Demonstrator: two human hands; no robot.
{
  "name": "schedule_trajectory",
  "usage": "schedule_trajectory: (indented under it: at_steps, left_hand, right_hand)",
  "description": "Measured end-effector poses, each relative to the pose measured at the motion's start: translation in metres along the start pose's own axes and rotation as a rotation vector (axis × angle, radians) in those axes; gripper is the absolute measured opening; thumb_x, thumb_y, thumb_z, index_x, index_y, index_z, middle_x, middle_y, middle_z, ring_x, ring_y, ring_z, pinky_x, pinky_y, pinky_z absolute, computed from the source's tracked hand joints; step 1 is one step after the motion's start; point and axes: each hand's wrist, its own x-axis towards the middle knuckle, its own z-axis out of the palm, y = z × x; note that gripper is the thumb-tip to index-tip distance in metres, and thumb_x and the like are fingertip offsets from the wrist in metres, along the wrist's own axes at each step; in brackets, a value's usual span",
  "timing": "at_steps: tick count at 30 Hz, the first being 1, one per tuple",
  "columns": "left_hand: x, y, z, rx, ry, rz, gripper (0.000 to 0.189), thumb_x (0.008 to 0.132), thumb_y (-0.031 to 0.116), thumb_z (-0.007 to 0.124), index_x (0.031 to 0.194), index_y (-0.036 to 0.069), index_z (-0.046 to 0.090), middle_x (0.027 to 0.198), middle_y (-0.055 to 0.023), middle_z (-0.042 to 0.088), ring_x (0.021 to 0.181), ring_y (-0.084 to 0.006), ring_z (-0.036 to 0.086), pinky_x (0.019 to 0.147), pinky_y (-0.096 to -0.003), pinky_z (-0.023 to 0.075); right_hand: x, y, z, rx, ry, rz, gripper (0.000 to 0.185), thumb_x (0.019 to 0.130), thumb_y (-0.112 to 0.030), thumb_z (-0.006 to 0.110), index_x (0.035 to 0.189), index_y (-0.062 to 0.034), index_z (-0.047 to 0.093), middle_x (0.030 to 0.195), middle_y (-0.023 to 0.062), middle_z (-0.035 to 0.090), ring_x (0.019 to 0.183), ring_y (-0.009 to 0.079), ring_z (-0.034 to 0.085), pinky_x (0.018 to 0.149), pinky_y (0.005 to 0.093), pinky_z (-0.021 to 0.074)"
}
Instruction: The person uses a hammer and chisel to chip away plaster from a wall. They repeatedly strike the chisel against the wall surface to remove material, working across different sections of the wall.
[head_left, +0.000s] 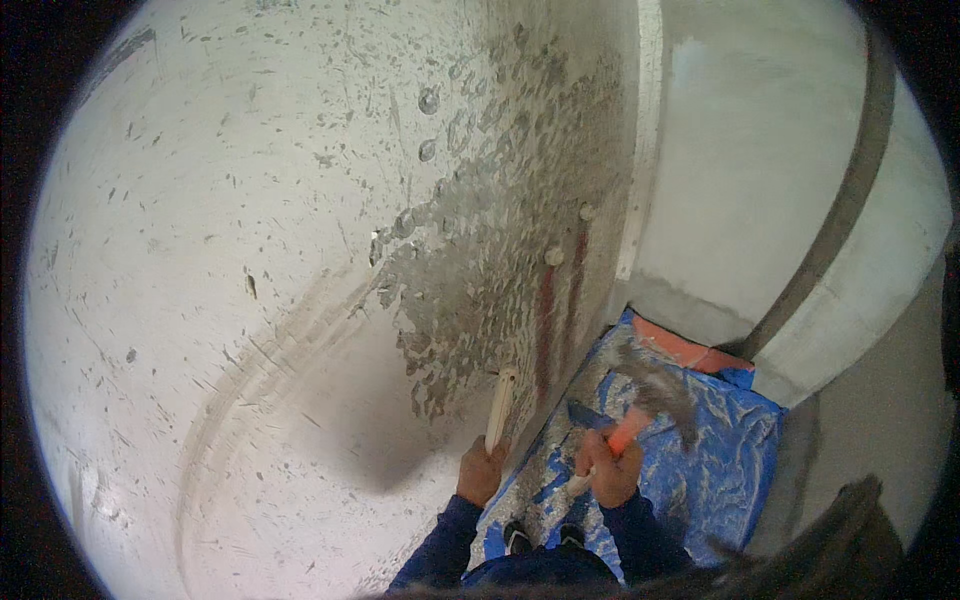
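My left hand (480, 474) grips a long cream-coloured tool (500, 412) by its lower part. Its upper end reaches the chipped wall surface (465, 300), where a small dark point shows beside it; I cannot tell whether they touch. In my right hand (611, 465) is a hammer (630, 431) with an orange section of handle and a pale handle end. Motion blurs its dark head, so its exact shape is unclear. The hammer is held apart from the wall, above a blue tarp (720, 465).
Pale debris covers much of the tarp, which has an orange strip (682, 345) at its far edge. My shoes (517, 538) stand on it. A white vertical strip (645, 135) lines the corner, and a second pale wall (750, 150) with a dark band (840, 217) rises at right.
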Motion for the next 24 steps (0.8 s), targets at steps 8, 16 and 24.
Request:
schedule_trajectory:
  at_steps: [8, 16, 24]
  left_hand:
    - [0.001, 0.028, -0.014, 0.128, -0.083, -0.152, 0.055, 0.096, 0.05, 0.055, 0.092, -0.005, 0.059, 0.073, -0.0247, 0.063, 0.069, -0.0413, 0.064, 0.063, -0.0461, 0.0486]
    - [0.004, 0.02, -0.006, 0.03, -0.12, -0.291, 0.054, 0.096, 0.051, 0.056, 0.088, -0.003, 0.059, 0.062, -0.0111, 0.059, 0.057, -0.0221, 0.059, 0.056, -0.0377, 0.0473]
    - [0.012, 0.01, -0.009, 0.05, -0.176, -0.393, 0.053, 0.096, 0.05, 0.056, 0.092, -0.003, 0.06, 0.068, -0.014, 0.06, 0.059, -0.0241, 0.059, 0.056, -0.0384, 0.0464]
  right_hand:
    - [-0.009, 0.095, 0.03, 0.07, 0.073, -0.027, 0.031, 0.095, -0.027, 0.06, 0.074, -0.0053, 0.059, 0.06, 0.0087, 0.058, 0.055, 0.0195, 0.056, 0.053, 0.036, 0.0441]
    - [-0.007, 0.096, -0.004, -0.055, 0.058, 0.076, 0.04, 0.092, -0.036, 0.064, 0.065, -0.0063, 0.057, 0.059, 0.0052, 0.057, 0.054, 0.016, 0.057, 0.051, 0.0321, 0.0454]
    - [-0.029, 0.127, 0.026, -0.367, -0.028, 0.349, 0.027, 0.089, -0.028, 0.065, 0.075, -0.0055, 0.06, 0.063, 0.0065, 0.056, 0.058, 0.0201, 0.058, 0.054, 0.0382, 0.0438]
